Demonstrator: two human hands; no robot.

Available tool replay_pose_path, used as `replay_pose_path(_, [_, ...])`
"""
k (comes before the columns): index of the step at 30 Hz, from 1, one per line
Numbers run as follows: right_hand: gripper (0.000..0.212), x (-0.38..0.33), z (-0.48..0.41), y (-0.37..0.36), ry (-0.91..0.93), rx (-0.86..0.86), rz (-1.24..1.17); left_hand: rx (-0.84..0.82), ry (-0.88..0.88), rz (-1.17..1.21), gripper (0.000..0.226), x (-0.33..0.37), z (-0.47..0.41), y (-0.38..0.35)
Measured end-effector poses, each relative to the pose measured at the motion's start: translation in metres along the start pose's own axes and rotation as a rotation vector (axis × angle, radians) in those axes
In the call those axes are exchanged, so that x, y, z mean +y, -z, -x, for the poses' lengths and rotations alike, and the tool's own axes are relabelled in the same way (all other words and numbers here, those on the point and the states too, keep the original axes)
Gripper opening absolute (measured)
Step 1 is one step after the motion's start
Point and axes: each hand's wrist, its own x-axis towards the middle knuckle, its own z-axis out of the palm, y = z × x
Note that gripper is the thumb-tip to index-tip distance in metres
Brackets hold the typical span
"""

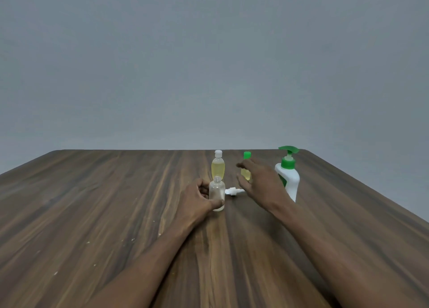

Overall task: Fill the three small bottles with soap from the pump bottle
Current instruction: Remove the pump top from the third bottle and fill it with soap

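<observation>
A clear small bottle (217, 192) stands uncapped on the table, and my left hand (199, 199) grips it from the left. Its white spray cap (232, 191) lies on the wood just to its right. Behind it stands a white-capped small bottle (218, 167) holding yellow soap. A green-capped small bottle (246, 166) with yellow soap is partly hidden by my right hand (260, 183), which hovers in front of it with fingers spread and nothing in it. The white pump bottle (289, 180) with a green pump stands at the right, just beyond that hand.
Everything sits on a dark wooden table (116, 203) whose far edge runs just behind the bottles. A plain grey wall fills the background. Small pale specks dot the wood at the near left.
</observation>
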Motion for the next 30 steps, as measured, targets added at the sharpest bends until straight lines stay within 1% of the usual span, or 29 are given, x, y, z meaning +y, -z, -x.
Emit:
replay_pose_path(2, [0.026,0.001,0.004,0.015,0.007,0.205,-0.064,0.015,-0.018,0.012,0.032,0.002,0.002,0.000])
replay_pose_path(4, [0.028,0.003,0.009,0.028,-0.007,0.441,-0.010,0.022,-0.028,0.028,0.031,0.005,0.004,0.001])
replay_pose_path(6, [0.037,0.008,0.017,0.035,-0.131,0.634,-0.022,0.024,-0.034,0.031,0.030,0.005,0.006,0.002])
replay_pose_path(7, [0.045,0.010,0.022,0.037,-0.232,0.681,-0.073,0.023,-0.035,0.027,0.030,0.005,0.006,0.002])
replay_pose_path(8, [0.056,0.014,0.025,0.036,-0.347,0.687,-0.134,0.020,-0.033,0.022,0.031,0.005,0.006,0.003])
replay_pose_path(9, [0.068,0.018,0.028,0.034,-0.452,0.646,-0.202,0.017,-0.027,0.018,0.031,0.005,0.006,0.003])
replay_pose_path(11, [0.089,0.022,0.031,0.028,-0.622,0.494,-0.330,0.009,-0.016,0.023,0.030,0.005,0.006,0.003])
replay_pose_path(12, [0.094,0.023,0.033,0.025,-0.676,0.434,-0.374,0.004,-0.020,0.025,0.029,0.005,0.006,0.004])
replay_pose_path(13, [0.095,0.025,0.034,0.021,-0.715,0.396,-0.403,-0.001,-0.026,0.026,0.029,0.006,0.006,0.004])
replay_pose_path(14, [0.091,0.026,0.036,0.017,-0.747,0.374,-0.415,-0.006,-0.033,0.024,0.029,0.005,0.006,0.004])
replay_pose_path(15, [0.083,0.028,0.037,0.014,-0.764,0.364,-0.407,-0.010,-0.035,0.026,0.030,0.005,0.006,0.005])
replay_pose_path(18, [0.050,0.029,0.037,0.010,-0.757,0.348,-0.356,-0.013,-0.031,0.035,0.034,0.007,0.005,0.008])
replay_pose_path(20, [0.039,0.026,0.036,0.008,-0.737,0.339,-0.373,-0.014,-0.041,0.042,0.036,0.009,0.005,0.010])
replay_pose_path(22, [0.034,0.019,0.035,0.005,-0.708,0.324,-0.405,-0.020,-0.058,0.050,0.034,0.011,0.006,0.011])
replay_pose_path(25, [0.033,0.004,0.033,-0.003,-0.673,0.308,-0.440,-0.023,-0.076,0.062,0.031,0.011,0.008,0.010])
replay_pose_path(30, [0.032,-0.012,0.031,-0.014,-0.658,0.291,-0.386,-0.016,-0.081,0.066,0.026,0.014,0.009,0.011])
